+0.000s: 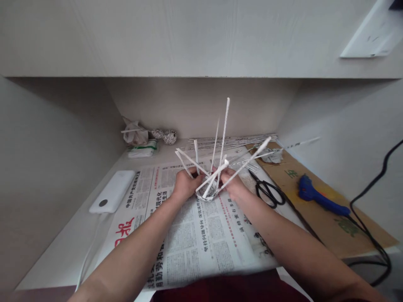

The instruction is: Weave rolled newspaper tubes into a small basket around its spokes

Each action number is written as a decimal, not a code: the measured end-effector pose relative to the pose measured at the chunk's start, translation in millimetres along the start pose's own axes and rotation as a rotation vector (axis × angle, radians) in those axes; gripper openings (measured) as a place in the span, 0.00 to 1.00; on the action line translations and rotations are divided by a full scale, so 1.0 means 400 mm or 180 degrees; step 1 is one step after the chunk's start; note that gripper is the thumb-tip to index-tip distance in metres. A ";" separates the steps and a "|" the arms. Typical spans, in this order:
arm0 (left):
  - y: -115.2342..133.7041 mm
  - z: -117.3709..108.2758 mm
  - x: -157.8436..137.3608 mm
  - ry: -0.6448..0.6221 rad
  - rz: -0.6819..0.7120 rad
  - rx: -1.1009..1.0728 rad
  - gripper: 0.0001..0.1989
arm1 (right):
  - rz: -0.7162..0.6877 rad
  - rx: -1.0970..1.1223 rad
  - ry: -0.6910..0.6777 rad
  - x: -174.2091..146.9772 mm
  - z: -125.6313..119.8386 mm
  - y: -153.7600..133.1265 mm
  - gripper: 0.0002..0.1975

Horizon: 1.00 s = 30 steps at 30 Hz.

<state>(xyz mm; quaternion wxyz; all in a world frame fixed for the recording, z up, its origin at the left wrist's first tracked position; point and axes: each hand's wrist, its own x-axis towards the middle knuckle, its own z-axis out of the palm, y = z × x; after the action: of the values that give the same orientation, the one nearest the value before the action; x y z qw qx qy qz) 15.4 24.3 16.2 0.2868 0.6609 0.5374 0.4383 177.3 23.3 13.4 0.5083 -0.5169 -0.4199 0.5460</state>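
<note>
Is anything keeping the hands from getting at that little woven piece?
Nothing visible. The left hand and right hand hold the woven piece from opposite sides. Its sticks jut up between them; the scissors lie off to the right.

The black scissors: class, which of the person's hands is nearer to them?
The right hand is nearer: the black scissors lie just to its right. The left hand is farther away, at the left side of the woven paper piece.
</note>
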 end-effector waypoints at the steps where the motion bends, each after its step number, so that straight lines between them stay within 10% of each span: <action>1: 0.001 -0.001 0.000 -0.0009 0.0016 0.0005 0.05 | 0.0022 0.0023 0.0097 -0.001 0.002 0.003 0.15; 30: -0.001 -0.015 0.003 -0.0332 -0.0282 -0.0469 0.13 | 0.0365 0.0900 0.0198 -0.024 0.038 0.037 0.18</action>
<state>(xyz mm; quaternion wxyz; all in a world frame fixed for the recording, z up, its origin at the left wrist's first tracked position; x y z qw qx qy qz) 10.1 25.1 19.0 0.3814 0.6355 0.5167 0.4285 159.9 12.9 1.7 0.5567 -0.4801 -0.2927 0.6115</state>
